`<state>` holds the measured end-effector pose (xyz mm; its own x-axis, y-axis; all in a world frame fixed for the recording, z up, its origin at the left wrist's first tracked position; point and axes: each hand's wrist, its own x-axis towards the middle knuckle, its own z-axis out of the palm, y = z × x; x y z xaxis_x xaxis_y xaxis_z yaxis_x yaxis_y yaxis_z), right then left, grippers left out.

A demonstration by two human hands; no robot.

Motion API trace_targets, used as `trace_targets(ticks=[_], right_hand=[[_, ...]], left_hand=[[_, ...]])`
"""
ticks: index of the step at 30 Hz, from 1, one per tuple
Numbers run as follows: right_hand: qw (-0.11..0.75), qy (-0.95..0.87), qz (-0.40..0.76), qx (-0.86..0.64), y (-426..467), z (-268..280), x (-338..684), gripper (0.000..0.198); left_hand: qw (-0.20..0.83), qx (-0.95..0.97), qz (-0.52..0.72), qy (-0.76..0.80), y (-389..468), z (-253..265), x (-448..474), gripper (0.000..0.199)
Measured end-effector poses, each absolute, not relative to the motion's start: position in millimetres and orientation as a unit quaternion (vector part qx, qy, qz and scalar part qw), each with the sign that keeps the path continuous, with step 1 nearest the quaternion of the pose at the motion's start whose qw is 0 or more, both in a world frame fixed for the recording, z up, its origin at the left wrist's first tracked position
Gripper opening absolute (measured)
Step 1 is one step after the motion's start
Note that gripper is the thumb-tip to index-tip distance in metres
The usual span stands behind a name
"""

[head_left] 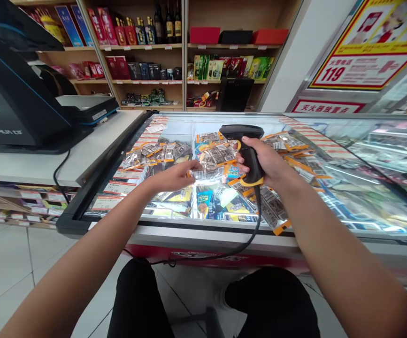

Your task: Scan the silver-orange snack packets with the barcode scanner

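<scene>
My right hand (264, 162) is wrapped around the handle of a black and yellow barcode scanner (253, 164), its head over the glass top of a freezer. A black cable (249, 239) runs from the handle down and to the left along the freezer's front. My left hand (179, 176) is over the glass with bent fingers slightly apart and no item visible in them. Just beyond its fingertips lie small clear packets (219, 154) with orange edges, scattered in the middle. More such packets (145, 155) form a pile on the left, and others (295, 141) lie right of the scanner.
Under the glass are bagged goods (220, 202). A black checkout machine (20, 108) with a scale (88, 110) stands on the white counter (83, 162) at left. Price labels (119, 188) line the freezer's left side. Stocked shelves (140, 47) are behind; my knees are below the front edge.
</scene>
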<state>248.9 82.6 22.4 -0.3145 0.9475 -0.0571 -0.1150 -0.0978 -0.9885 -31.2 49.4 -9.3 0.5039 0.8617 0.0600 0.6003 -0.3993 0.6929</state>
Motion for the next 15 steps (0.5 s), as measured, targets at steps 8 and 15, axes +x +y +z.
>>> trace_targets(ticks=[8, 15], right_hand=[[0.403, -0.506, 0.635, -0.422, 78, 28, 244, 0.028], [0.36, -0.526, 0.658, -0.402, 74, 24, 241, 0.029]], left_hand=[[0.441, 0.615, 0.414, 0.506, 69, -18, -28, 0.01], [0.407, 0.534, 0.456, 0.584, 88, -40, -33, 0.02]])
